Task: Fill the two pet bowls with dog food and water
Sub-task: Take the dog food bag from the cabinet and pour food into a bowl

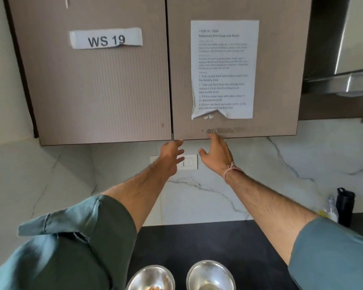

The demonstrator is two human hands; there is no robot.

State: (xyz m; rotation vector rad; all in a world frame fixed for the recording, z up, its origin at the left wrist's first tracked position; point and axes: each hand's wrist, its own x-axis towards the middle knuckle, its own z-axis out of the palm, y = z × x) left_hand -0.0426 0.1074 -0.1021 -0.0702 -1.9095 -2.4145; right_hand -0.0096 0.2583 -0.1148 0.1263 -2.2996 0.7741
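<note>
Two steel pet bowls stand side by side on the dark counter at the bottom edge: the left bowl (pixel 151 278) shows a few brown bits inside, the right bowl (pixel 210 275) looks bare. Both arms reach up toward the wall cupboard. My left hand (pixel 171 155) has loose, spread fingers just under the bottom edge of the left cupboard door (pixel 96 91). My right hand (pixel 217 152) has its fingertips at the bottom edge of the right cupboard door (pixel 235 130). Both doors are closed. Neither hand holds anything. No dog food bag is in view.
A printed task sheet (pixel 224 69) and a "WS 19" label (pixel 105 38) are stuck on the doors. A switch plate (pixel 190 162) sits on the marble wall behind the hands. A black bottle (pixel 345 206) and a clear bottle (pixel 331 210) stand at right, under a steel hood (pixel 344 80).
</note>
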